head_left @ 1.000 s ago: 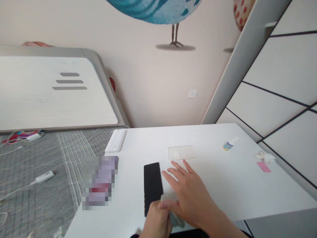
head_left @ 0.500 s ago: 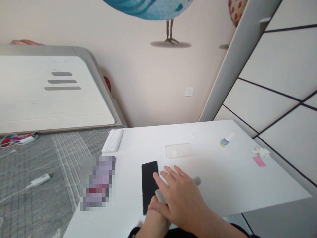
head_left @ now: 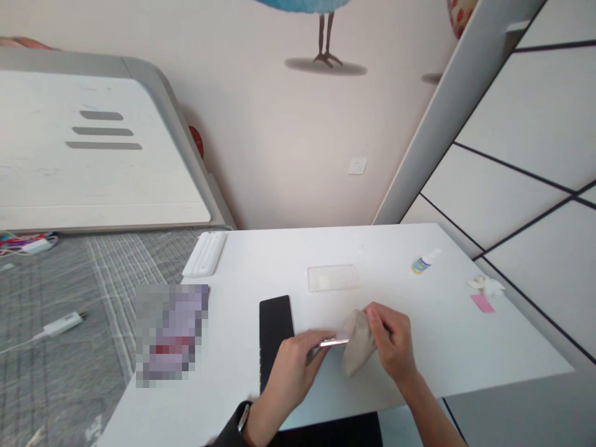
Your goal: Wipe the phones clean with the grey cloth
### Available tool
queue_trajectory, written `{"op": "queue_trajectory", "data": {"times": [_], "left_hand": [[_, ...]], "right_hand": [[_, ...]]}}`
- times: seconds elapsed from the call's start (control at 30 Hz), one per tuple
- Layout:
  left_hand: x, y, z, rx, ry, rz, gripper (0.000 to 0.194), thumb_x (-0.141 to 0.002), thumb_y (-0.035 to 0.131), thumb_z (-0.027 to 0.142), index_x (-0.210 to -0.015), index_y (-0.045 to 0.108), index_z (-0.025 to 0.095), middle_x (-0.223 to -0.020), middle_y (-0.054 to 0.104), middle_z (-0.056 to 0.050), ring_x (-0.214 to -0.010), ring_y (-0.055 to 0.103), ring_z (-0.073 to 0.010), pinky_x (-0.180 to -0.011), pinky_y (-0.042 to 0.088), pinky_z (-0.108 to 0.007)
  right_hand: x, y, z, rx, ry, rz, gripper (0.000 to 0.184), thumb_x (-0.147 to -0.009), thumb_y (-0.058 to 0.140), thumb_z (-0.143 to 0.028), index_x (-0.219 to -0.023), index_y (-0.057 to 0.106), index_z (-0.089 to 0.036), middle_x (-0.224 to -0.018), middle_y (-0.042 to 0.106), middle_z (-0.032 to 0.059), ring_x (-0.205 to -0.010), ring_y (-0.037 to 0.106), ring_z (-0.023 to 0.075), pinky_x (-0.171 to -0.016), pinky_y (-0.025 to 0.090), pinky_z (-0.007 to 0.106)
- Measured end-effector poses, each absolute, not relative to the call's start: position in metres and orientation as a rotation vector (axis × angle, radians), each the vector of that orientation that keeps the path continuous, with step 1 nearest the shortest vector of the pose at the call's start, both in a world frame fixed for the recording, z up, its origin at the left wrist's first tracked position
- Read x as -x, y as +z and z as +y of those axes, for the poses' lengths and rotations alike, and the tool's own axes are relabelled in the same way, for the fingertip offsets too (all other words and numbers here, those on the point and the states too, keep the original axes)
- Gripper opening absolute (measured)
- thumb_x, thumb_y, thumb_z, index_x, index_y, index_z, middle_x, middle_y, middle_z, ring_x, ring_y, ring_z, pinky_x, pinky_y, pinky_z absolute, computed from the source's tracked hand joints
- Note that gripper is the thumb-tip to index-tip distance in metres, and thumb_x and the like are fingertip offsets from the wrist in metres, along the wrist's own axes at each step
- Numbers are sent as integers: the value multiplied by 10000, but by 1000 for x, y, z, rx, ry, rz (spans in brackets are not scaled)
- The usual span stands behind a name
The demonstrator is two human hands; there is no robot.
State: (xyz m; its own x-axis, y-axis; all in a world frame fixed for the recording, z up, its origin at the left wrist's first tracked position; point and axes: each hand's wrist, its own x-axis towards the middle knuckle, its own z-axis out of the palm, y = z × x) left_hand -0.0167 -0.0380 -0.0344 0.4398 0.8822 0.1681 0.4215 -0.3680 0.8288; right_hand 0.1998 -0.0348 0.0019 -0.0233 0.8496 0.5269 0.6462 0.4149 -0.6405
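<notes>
The two hands have moved apart since the earlier frame, when the right lay across the left over the near end of the black slab. Now the right hand sits further right, its thumb and fingers pressed together and pinching a crumpled beige cloth that hangs down towards the counter. The left hand, with a wristwatch on its wrist, has its fingers curled around one end of a slim silvery strip, whose other end reaches the cloth; what the strip is cannot be told from this edge-on view. The black slab lies lengthwise on the counter just left of the cloth, its near end hidden behind the left hand. Farther off on the counter lie a clear rectangular plastic tray and, to the right, a small dropper bottle, a crumpled white tissue and a pink slip. A white ribbed object sits at the far left corner, and a pixelated item lies just left of the counter, beside a white charger on grey checked bedding.
</notes>
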Motion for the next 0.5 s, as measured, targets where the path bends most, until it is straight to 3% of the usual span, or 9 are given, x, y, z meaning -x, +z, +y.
{"op": "queue_trajectory", "data": {"times": [0.1, 0.27, 0.4, 0.5], "left_hand": [[18, -33, -38, -1942, 821, 1074, 209, -1041, 627, 286, -1191, 771, 306, -1148, 828, 24, -1044, 797, -178, -939, 585, -216], [17, -31, -39, -1943, 831, 1043, 221, -1059, 588, 278, -1183, 771, 279, -1150, 828, 2, -1047, 798, -194, -937, 588, -230], [16, -29, -40, -1957, 828, 1049, 231, -1067, 565, 257, -1193, 757, 279, -1174, 822, 6, -1065, 792, -184, -955, 578, -235], [17, -34, -41, -1988, 816, 1089, 210, -1060, 564, 257, -1146, 755, 250, -1101, 831, -20, -973, 804, -190, -876, 586, -236]], "right_hand": [[-213, -21, -26, 1393, 337, -1688, 478, -1135, 338, -345, -666, 332, -254, -568, 362, -60, -494, 407, 116, -479, 320, 242], [-221, -33, -24, 1492, 391, -1786, 516, -1142, 289, -379, -710, 522, -219, -606, 524, -19, -545, 531, 155, -519, 412, 259], [-217, -20, -26, 1519, 357, -1967, 462, -1121, 308, -310, -897, 695, -195, -902, 733, 72, -857, 689, 220, -849, 531, 352], [-195, -8, -25, 1510, 323, -2117, 437, -1104, 321, -261, -990, 735, -183, -1060, 765, 108, -1027, 693, 265, -1122, 429, 505]]}}
